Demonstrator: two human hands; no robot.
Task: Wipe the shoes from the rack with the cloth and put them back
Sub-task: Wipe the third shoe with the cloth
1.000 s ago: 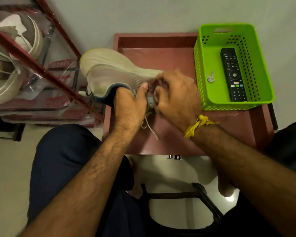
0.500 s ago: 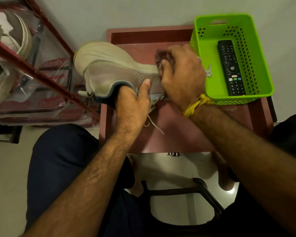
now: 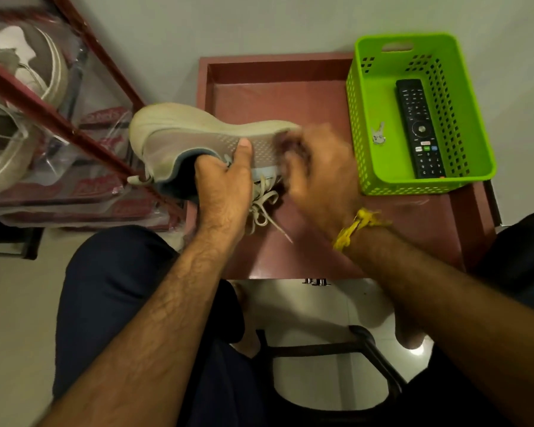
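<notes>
I hold one beige mesh sneaker with a thick pale sole (image 3: 198, 140) on its side over the left part of the reddish-brown wooden surface with a raised rim (image 3: 290, 87), heel overhanging the surface's left edge, sole turned away from me. My left hand (image 3: 225, 186) grips the sneaker at its collar, fingers tucked into the opening and thumb pressed flat on the mesh side. My right hand (image 3: 318, 171) is curled against the sneaker's toe end and is motion-blurred; a dark scrap of cloth (image 3: 290, 143) shows bunched under its fingers, pressed to the mesh. Pale untied laces (image 3: 264, 208) hang from the sneaker onto the surface. A yellow thread band (image 3: 356, 226) circles my right wrist. A bright green perforated plastic basket (image 3: 383, 167) sits on the surface's far right corner, holding a black remote control (image 3: 420, 127) and a small metal key (image 3: 379, 135). Left of the surface stands a dark red metal rack (image 3: 59, 121) with further pale shoes (image 3: 19, 112) behind clear plastic.
</notes>
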